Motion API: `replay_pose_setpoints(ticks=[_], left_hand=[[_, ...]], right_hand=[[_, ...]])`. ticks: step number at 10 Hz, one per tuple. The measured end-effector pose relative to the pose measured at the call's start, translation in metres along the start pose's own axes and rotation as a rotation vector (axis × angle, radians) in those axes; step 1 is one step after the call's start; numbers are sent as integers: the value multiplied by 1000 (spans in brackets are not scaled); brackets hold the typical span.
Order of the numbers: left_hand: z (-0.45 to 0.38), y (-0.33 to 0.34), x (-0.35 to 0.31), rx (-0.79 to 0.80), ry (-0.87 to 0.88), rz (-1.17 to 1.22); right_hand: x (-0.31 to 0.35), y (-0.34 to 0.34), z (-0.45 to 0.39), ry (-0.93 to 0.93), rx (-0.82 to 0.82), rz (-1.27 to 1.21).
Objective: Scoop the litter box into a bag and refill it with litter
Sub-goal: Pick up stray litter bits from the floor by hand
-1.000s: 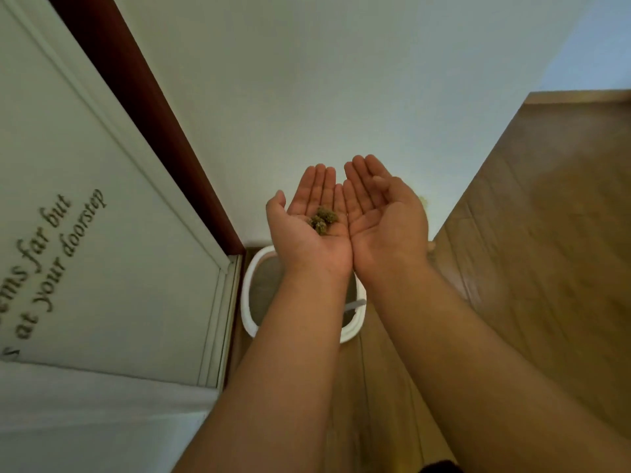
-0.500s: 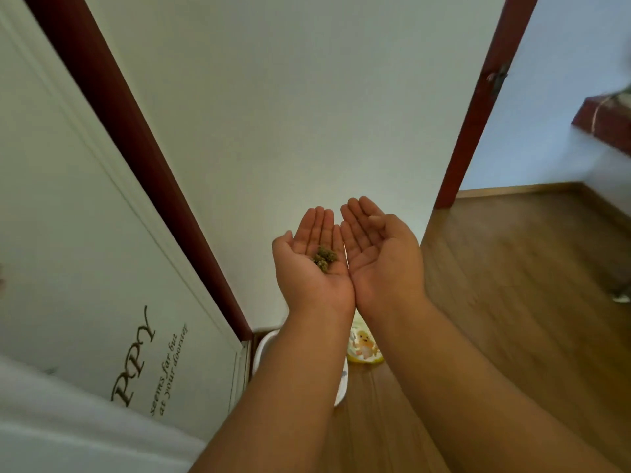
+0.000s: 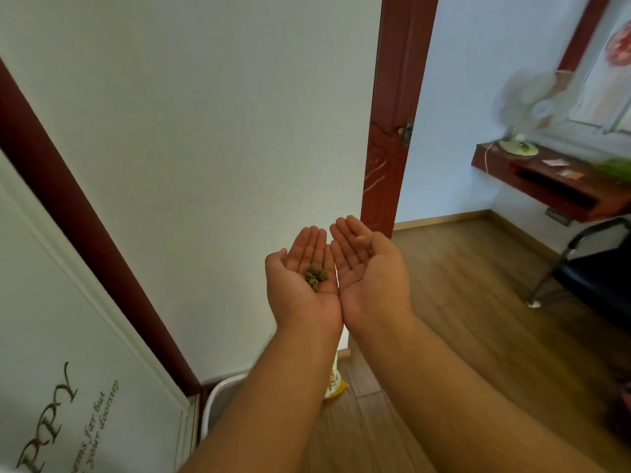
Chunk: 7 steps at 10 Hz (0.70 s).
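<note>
Both forearms reach forward from bottom of frame, palms up, side by side. Left hand (image 3: 302,285) cupped flat, fingers straight and together, small greenish-brown litter clump (image 3: 316,276) resting loose on the palm near its inner edge, not gripped. Right hand (image 3: 370,276) also palm up, fingers relaxed and slightly curved, holding nothing; heels of the two hands touching. Below the left forearm, white litter box (image 3: 218,399) rim on the wood floor (image 3: 478,302) against the wall, mostly hidden by the arm. Yellow bag (image 3: 336,384) peeks out just right of that forearm, on the floor. White door (image 3: 68,387) with script lettering at left. Farther back, red door frame (image 3: 392,131), dark chair (image 3: 594,264), red shelf (image 3: 546,182) with blurred fan (image 3: 526,107).
</note>
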<state>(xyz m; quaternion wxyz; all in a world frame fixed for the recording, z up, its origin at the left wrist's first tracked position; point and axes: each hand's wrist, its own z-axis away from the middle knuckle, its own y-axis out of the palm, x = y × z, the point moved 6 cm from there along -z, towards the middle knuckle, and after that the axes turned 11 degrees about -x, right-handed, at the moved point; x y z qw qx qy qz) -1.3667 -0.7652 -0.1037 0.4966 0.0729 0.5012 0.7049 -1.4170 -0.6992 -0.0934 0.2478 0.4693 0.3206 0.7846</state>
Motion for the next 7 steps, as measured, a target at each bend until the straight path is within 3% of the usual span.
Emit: replay_pose_setpoints(ticks=[4,7], left_hand=[[-13,38,39,132,-249,-157],[-4,48,69,285,-535,-398]], right_hand=[[38,-19,-5,-226,-200,-185],[46,-7,42,-451,-384,-410]])
